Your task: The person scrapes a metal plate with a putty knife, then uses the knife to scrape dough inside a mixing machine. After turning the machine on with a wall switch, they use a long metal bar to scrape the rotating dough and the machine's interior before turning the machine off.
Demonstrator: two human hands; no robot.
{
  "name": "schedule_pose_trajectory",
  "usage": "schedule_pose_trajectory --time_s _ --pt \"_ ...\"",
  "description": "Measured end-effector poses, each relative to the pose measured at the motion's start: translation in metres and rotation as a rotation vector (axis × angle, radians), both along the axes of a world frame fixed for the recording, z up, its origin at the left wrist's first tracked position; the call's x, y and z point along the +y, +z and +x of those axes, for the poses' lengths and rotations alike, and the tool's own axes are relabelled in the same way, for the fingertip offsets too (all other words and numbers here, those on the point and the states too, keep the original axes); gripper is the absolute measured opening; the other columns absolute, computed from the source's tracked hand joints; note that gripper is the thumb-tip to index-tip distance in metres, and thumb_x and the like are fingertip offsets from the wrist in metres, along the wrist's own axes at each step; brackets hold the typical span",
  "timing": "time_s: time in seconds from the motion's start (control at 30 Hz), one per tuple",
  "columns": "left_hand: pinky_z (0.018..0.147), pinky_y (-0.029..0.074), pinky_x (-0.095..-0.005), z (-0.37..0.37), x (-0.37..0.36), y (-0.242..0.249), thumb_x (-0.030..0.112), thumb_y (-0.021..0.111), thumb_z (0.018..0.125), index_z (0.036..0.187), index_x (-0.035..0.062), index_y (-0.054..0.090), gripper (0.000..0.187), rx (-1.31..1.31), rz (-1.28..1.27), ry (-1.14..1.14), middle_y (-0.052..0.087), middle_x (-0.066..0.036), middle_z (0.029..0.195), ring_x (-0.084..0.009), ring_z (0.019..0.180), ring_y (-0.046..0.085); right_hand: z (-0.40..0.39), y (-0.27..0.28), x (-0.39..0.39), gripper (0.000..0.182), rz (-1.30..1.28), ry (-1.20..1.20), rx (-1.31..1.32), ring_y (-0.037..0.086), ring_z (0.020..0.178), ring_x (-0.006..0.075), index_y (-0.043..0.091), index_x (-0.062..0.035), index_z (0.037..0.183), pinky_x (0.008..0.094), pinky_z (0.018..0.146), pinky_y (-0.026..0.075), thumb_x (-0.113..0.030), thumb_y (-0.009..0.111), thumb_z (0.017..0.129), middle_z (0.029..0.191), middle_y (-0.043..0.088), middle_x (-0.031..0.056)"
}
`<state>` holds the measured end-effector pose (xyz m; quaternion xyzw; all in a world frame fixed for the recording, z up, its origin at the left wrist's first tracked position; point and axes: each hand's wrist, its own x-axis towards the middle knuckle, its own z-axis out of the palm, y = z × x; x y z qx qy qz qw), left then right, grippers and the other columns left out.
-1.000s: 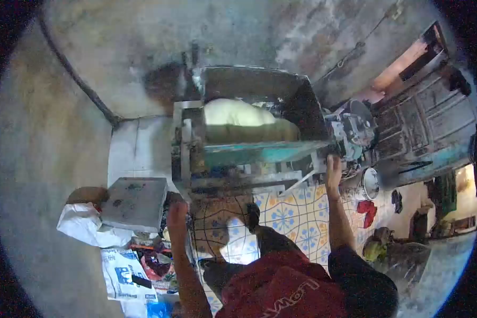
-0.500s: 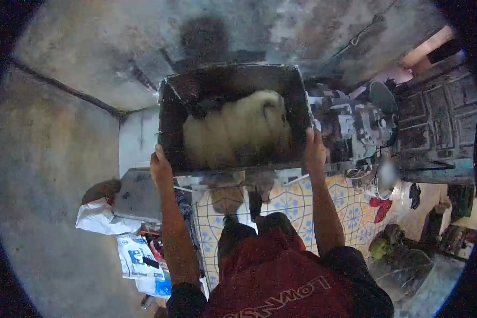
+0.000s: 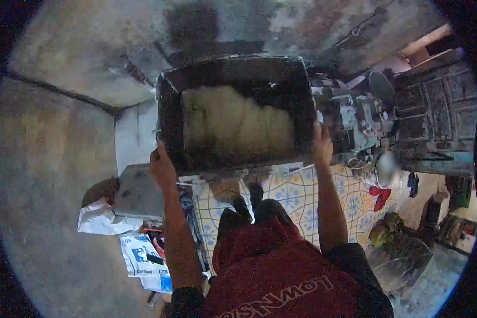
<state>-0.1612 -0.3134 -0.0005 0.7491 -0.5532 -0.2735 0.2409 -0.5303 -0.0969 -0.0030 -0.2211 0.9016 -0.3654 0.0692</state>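
A dark, open-topped rectangular box [image 3: 167, 114] with worn pale edges is in front of me. Inside it lies a pale yellowish mass [image 3: 236, 124] that looks like dough, blurred, higher on the left and sloping down to the right. My left hand [image 3: 162, 161] is closed around the box's near left corner. On the opposite side, my right hand [image 3: 322, 144] grips the near right edge, its fingers partly smeared. Whether the box rests on a support underneath is hard to make out.
Machinery with metal parts [image 3: 358, 116] stands right of the box, near a pale round bowl [image 3: 387, 170]. At left are a grey slab-like surface [image 3: 139, 192] and white printed bags [image 3: 141, 255]. A red cloth [image 3: 378, 197] lies on the patterned tile floor [image 3: 289, 204].
The pale mass has shifted inside the box: its rolled, curled upper right end has dropped, and its left side stands higher. Both hands keep their grip. The view has moved slightly.
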Motion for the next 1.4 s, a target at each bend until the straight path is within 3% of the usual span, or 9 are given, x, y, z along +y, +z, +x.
schedule_pose_trajectory --time_s 0.07,0.1,0.17,0.3,0.37,0.5,0.63,1.0,1.4 --pt "0.082 0.045 -0.0475 0.0 0.002 0.009 0.067 0.044 0.085 0.108 -0.0019 0.064 0.076 -0.044 0.003 -0.027 0.065 -0.023 0.103 -0.0408 0.096 0.06 0.002 0.003 0.002 0.056 -0.114 0.06 0.022 0.06 0.071 0.0356 0.056 -0.0038 0.112 0.0438 0.064 0.045 -0.054 0.04 0.094 0.078 0.061 0.0189" --pt "0.083 0.045 -0.0468 0.001 0.002 0.001 0.066 0.048 0.084 0.105 -0.0015 0.066 0.073 0.031 -0.066 0.003 0.066 -0.021 0.1 -0.0391 0.095 0.061 0.0 0.005 0.0 0.054 -0.001 -0.008 -0.047 0.052 0.057 0.0244 0.056 -0.0049 0.113 0.0397 0.054 0.04 -0.053 0.04 0.094 0.069 0.055 0.0124" --pt "0.082 0.046 -0.0467 0.005 0.002 -0.011 0.065 0.05 0.083 0.104 -0.0016 0.066 0.072 -0.056 -0.167 -0.032 0.067 -0.021 0.099 -0.0385 0.093 0.062 -0.009 -0.011 0.002 0.053 -0.01 0.151 0.236 0.051 0.054 0.0234 0.056 -0.0047 0.111 0.0394 0.052 0.039 -0.053 0.041 0.095 0.07 0.055 0.0119" --pt "0.078 0.047 -0.0459 -0.001 0.004 -0.003 0.063 0.052 0.084 0.103 -0.0014 0.067 0.068 -0.042 -0.197 -0.02 0.067 -0.021 0.095 -0.0382 0.09 0.063 -0.001 -0.004 0.008 0.056 -0.128 0.164 0.135 0.061 0.081 0.034 0.053 -0.0021 0.124 0.042 0.072 0.046 -0.049 0.042 0.095 0.096 0.062 0.0205" --pt "0.078 0.048 -0.045 -0.003 0.004 0.005 0.061 0.052 0.085 0.103 -0.0007 0.067 0.066 -0.031 -0.16 -0.023 0.067 -0.021 0.093 -0.0387 0.089 0.063 -0.001 0.006 -0.003 0.059 0.163 -0.166 -0.153 0.057 0.104 0.0366 0.047 -0.0026 0.134 0.0413 0.09 0.043 -0.047 0.042 0.095 0.117 0.059 0.0224" --pt "0.076 0.048 -0.0441 0.004 -0.001 -0.017 0.06 0.052 0.085 0.101 -0.0001 0.068 0.064 -0.125 -0.215 -0.053 0.067 -0.022 0.091 -0.0395 0.087 0.063 -0.001 0.009 0.0 0.066 0.115 -0.018 -0.116 0.055 0.111 0.0385 0.046 -0.0003 0.133 0.0428 0.092 0.042 -0.052 0.036 0.094 0.125 0.054 0.0244" --pt "0.075 0.048 -0.0453 0.01 -0.001 -0.02 0.061 0.052 0.085 0.099 -0.0015 0.067 0.066 -0.12 -0.27 -0.122 0.066 -0.024 0.091 -0.0397 0.086 0.063 -0.011 -0.014 0.015 0.065 0.105 0.13 0.02 0.056 0.108 0.0382 0.047 -0.0018 0.132 0.0419 0.089 0.043 -0.053 0.035 0.094 0.124 0.055 0.0234" --pt "0.072 0.046 -0.0473 -0.001 0.002 0.004 0.06 0.057 0.083 0.093 -0.0032 0.068 0.065 0.026 -0.11 0.026 0.068 -0.02 0.09 -0.035 0.083 0.062 -0.009 -0.001 0.002 0.074 0.186 -0.105 -0.121 0.056 0.098 0.0472 0.06 -0.0003 0.116 0.0474 0.085 0.044 -0.065 0.038 0.088 0.103 0.061 0.0302" --pt "0.07 0.048 -0.0443 0.004 -0.001 -0.008 0.063 0.052 0.084 0.092 -0.0023 0.07 0.069 -0.025 -0.111 -0.024 0.068 -0.019 0.081 -0.035 0.074 0.063 -0.018 -0.026 0.011 0.075 0.144 -0.048 0.027 0.058 0.098 0.0474 0.057 -0.0009 0.12 0.0513 0.083 0.045 -0.066 0.041 0.086 0.098 0.062 0.0322"
